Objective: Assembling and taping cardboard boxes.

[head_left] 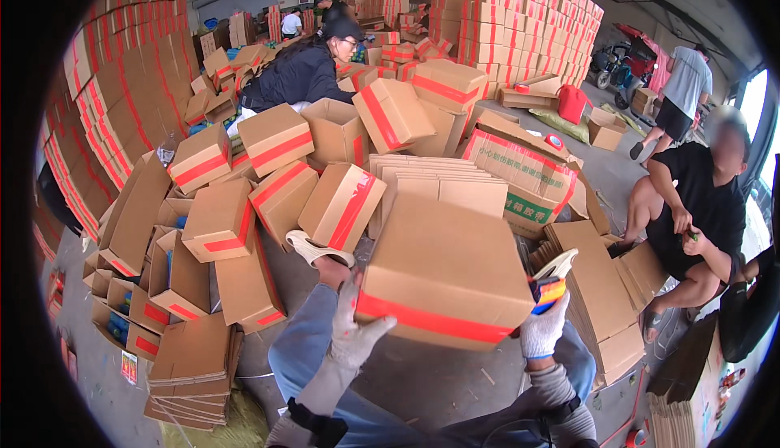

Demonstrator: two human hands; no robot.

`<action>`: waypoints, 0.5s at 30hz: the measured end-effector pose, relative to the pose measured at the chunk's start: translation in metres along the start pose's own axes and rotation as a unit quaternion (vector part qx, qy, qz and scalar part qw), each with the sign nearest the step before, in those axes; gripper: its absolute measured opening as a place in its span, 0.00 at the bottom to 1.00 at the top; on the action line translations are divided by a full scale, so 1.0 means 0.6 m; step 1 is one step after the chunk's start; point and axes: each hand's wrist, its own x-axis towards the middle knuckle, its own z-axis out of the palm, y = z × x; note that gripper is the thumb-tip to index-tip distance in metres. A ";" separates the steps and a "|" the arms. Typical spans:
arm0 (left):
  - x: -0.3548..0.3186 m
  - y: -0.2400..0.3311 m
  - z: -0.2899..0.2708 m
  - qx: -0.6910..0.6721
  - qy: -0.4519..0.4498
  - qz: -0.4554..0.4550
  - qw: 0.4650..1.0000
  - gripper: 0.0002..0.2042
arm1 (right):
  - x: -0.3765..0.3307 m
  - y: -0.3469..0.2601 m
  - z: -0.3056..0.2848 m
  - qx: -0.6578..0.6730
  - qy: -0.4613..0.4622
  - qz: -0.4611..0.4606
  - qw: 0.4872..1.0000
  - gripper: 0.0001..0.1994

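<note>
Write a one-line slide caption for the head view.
Gloved left hand steadies a red-taped carton; right hand grips a tape dispenser.

Near box (pixel 443 273): brown cardboard, red tape band, centre.
Loose boxes (pixel 276 135): ten o'clock.
Stacked wall (pixel 520 17): one o'clock.

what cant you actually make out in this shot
- Contents of the brown cardboard box with red tape: sealed, head view.
- Right gloved hand: palm behind the box corner; the red and blue tape dispenser is half covered.
- Left gloved hand: fingertips lie against the box side, grip unclear.
- Small item in the seated black-shirted person's hand: too small.
- Far stacks of taped boxes: bent by fisheye, cut by the dark rim.
</note>
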 end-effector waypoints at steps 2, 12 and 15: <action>0.236 0.065 0.030 -0.090 0.186 0.038 0.978 0.55 | 0.176 -0.172 0.077 -0.054 0.047 -0.097 0.993 0.35; 0.149 0.038 -0.198 0.445 0.052 0.054 0.892 0.30 | 0.125 -0.080 0.081 -0.103 -0.063 -0.127 0.984 0.40; -0.141 -0.150 -0.434 0.467 0.210 -0.179 0.840 0.33 | 0.017 0.072 0.046 -0.016 -0.197 0.065 0.978 0.45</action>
